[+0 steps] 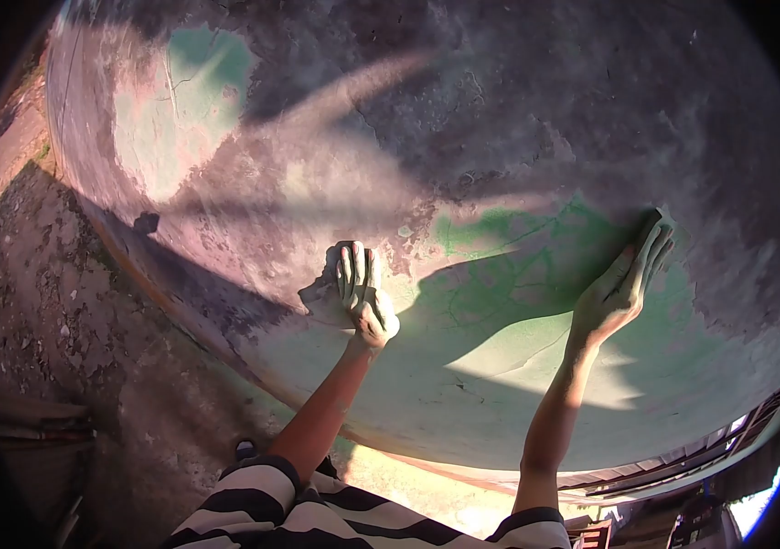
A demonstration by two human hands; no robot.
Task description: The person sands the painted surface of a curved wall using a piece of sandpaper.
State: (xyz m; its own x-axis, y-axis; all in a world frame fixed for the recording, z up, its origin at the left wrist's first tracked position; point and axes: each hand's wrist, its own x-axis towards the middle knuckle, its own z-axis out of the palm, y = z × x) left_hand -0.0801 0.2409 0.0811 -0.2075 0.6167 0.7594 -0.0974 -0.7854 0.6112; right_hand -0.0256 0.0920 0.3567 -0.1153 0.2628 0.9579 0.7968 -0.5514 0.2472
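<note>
Wall (518,101) stands ahead, its green patch (491,231) stretching sideways from near the flat, straight-fingered left hand (365,295) to behind the closer right hand (622,288), whose grip I cannot tell.

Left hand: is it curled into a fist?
No, the left hand has its fingers stretched out over the mottled surface.

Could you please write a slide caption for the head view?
Left hand against a weathered, partly sunlit surface, fingers extended, with the right hand beside a green patch.
</note>
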